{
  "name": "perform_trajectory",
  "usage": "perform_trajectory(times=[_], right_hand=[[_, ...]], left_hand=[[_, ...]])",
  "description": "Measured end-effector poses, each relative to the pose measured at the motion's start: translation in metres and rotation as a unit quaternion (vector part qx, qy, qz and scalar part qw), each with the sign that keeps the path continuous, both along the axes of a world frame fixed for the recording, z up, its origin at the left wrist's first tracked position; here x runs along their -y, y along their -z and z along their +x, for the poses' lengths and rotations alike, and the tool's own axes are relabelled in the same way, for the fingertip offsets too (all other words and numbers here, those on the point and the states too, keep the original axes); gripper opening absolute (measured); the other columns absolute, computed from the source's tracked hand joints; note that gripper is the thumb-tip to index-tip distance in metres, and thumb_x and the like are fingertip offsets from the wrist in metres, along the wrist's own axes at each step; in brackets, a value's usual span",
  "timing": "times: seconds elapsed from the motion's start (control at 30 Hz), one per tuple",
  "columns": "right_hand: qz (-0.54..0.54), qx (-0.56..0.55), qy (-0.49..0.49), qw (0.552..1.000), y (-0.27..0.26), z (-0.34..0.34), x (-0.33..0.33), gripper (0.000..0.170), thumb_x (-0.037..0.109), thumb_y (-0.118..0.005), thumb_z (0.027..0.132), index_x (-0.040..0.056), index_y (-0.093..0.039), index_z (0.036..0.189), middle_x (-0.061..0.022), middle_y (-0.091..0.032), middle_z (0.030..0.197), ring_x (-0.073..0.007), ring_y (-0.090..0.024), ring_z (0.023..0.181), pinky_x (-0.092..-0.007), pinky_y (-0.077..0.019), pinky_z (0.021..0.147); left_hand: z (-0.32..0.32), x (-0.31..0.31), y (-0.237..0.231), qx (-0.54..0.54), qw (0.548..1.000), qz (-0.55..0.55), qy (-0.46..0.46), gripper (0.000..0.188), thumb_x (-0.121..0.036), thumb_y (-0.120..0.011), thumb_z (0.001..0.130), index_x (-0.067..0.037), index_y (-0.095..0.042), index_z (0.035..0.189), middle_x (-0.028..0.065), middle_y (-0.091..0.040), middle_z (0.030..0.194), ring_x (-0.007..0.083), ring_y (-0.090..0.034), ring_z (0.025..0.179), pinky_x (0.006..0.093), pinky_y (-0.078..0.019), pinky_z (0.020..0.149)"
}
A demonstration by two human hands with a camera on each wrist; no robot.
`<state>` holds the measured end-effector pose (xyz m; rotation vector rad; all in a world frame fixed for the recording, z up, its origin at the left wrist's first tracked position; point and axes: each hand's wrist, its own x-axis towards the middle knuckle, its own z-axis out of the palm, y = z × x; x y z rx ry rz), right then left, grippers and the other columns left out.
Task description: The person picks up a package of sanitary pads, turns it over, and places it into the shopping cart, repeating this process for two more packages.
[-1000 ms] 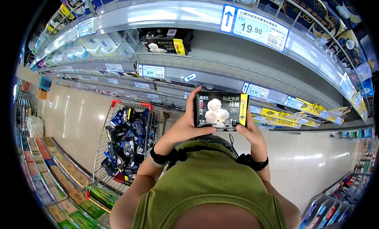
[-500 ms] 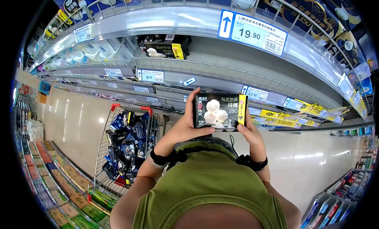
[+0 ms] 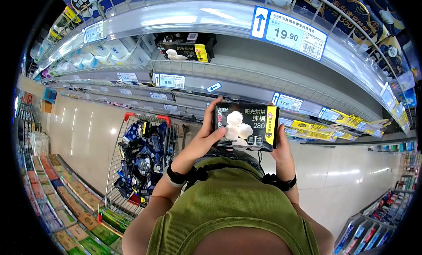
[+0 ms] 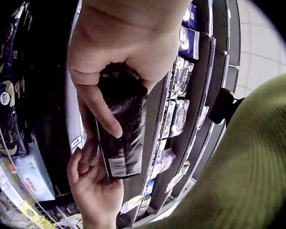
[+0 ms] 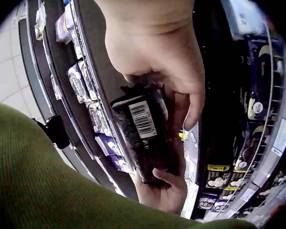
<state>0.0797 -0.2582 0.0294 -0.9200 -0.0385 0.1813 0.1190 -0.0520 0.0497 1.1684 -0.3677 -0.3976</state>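
Observation:
A black Kotex pack of sanitary pads (image 3: 239,131), its front printed with white cotton balls and a yellow end strip, is held before the body. My left hand (image 3: 202,138) grips its left end, thumb across the front and fingers behind. At the other end, my right hand (image 3: 283,149) touches the pack, its thumb off the front face. The right wrist view shows the barcode (image 5: 142,119) on the pack's end beneath that hand. In the left wrist view, the right hand (image 4: 97,195) lies with palm and fingers against the pack's far end.
A shopping cart (image 3: 165,119) full of dark and blue packs (image 3: 143,156) stands at the left. Ahead, a similar black pack (image 3: 187,47) sits on a shelf behind a wire rail (image 3: 246,75). A price tag reading 19.90 (image 3: 288,33) hangs above. Boxes (image 3: 66,202) line the lower left.
The left thumb has shifted from the pack's bottom edge onto its front. My right thumb has come off the front face. The pack has tilted slightly clockwise.

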Motion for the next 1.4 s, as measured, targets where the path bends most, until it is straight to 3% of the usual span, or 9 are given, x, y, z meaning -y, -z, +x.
perform_trajectory(times=[0.1,0.17,0.4,0.5,0.7,0.9,0.97,1.3,1.4], right_hand=[[0.004,-0.037,-0.016,0.999,0.011,-0.004,0.003,0.050,0.031,-0.027,0.087,0.0062,-0.010,0.127,-0.0065,-0.021,0.129,-0.0146,-0.025,0.116,-0.0280,-0.0244,0.093],[-0.012,-0.091,0.062,0.994,0.014,-0.006,0.000,0.039,0.026,-0.028,0.087,0.0007,-0.032,0.116,-0.0118,-0.044,0.111,-0.0183,-0.047,0.097,-0.0313,-0.0394,0.082],[-0.034,-0.082,0.060,0.994,0.022,-0.007,0.004,0.038,0.024,-0.029,0.087,-0.0024,-0.034,0.113,-0.0123,-0.047,0.107,-0.0184,-0.049,0.095,-0.0300,-0.0404,0.080],[-0.008,-0.064,-0.010,0.998,0.027,-0.007,0.010,0.040,0.021,-0.030,0.087,0.0001,-0.026,0.121,-0.0075,-0.038,0.117,-0.0131,-0.038,0.105,-0.0256,-0.0294,0.088],[0.040,-0.050,-0.028,0.998,0.036,-0.009,0.012,0.038,0.020,-0.030,0.087,-0.0009,-0.030,0.119,-0.0079,-0.043,0.112,-0.0140,-0.043,0.100,-0.0251,-0.0331,0.085],[-0.116,0.010,-0.014,0.993,0.039,-0.013,0.014,0.036,0.017,-0.031,0.086,-0.0016,-0.033,0.116,-0.0086,-0.045,0.110,-0.0132,-0.045,0.097,-0.0254,-0.0370,0.081],[-0.014,-0.022,-0.027,0.999,0.033,-0.012,0.012,0.035,0.014,-0.033,0.085,-0.0016,-0.033,0.116,-0.0084,-0.045,0.109,-0.0133,-0.045,0.096,-0.0254,-0.0377,0.080],[-0.035,-0.039,0.019,0.998,0.026,-0.013,0.003,0.035,0.022,-0.034,0.085,-0.0041,-0.041,0.107,-0.0108,-0.050,0.103,-0.0163,-0.051,0.090,-0.0280,-0.0420,0.076],[-0.046,-0.113,0.038,0.992,0.026,-0.013,0.003,0.035,0.022,-0.036,0.084,-0.0039,-0.041,0.107,-0.0108,-0.050,0.103,-0.0162,-0.051,0.090,-0.0278,-0.0420,0.076]], left_hand=[[-0.001,0.000,-0.006,0.009,1.000,0.013,-0.010,0.061,-0.014,-0.048,0.078,-0.009,-0.010,0.126,0.0097,-0.024,0.119,0.0168,-0.025,0.109,0.0279,-0.0184,0.091],[-0.002,0.000,-0.009,0.007,1.000,0.013,-0.008,0.061,-0.012,-0.048,0.078,-0.008,-0.010,0.126,0.0096,-0.024,0.118,0.0166,-0.026,0.108,0.0275,-0.0196,0.091],[-0.001,0.001,-0.008,0.036,0.999,0.027,-0.020,0.062,-0.008,-0.048,0.077,-0.009,-0.010,0.125,0.0091,-0.027,0.116,0.0155,-0.029,0.105,0.0264,-0.0224,0.089],[-0.002,0.001,-0.008,0.031,0.999,0.021,-0.016,0.061,-0.007,-0.048,0.077,-0.009,-0.010,0.125,0.0088,-0.027,0.116,0.0150,-0.029,0.105,0.0260,-0.0225,0.089],[-0.004,0.002,-0.011,0.034,0.999,0.030,-0.017,0.061,-0.006,-0.048,0.077,-0.010,-0.010,0.125,0.0083,-0.027,0.116,0.0145,-0.029,0.104,0.0254,-0.0229,0.088],[-0.004,0.003,-0.010,0.033,0.998,0.039,-0.022,0.061,-0.007,-0.048,0.077,-0.009,-0.011,0.125,0.0081,-0.027,0.115,0.0145,-0.030,0.103,0.0256,-0.0235,0.088],[-0.004,0.003,-0.010,0.030,0.999,0.033,-0.020,0.061,-0.008,-0.049,0.077,-0.009,-0.011,0.125,0.0081,-0.028,0.115,0.0145,-0.030,0.103,0.0256,-0.0240,0.088],[-0.007,0.003,-0.011,0.033,0.999,0.019,-0.024,0.064,-0.007,-0.053,0.075,-0.008,-0.012,0.124,0.0082,-0.033,0.112,0.0142,-0.036,0.099,0.0251,-0.0286,0.085],[-0.008,0.003,-0.011,0.025,0.999,0.013,-0.021,0.064,-0.007,-0.053,0.074,-0.008,-0.013,0.124,0.0083,-0.033,0.112,0.0140,-0.036,0.100,0.0251,-0.0286,0.085]])
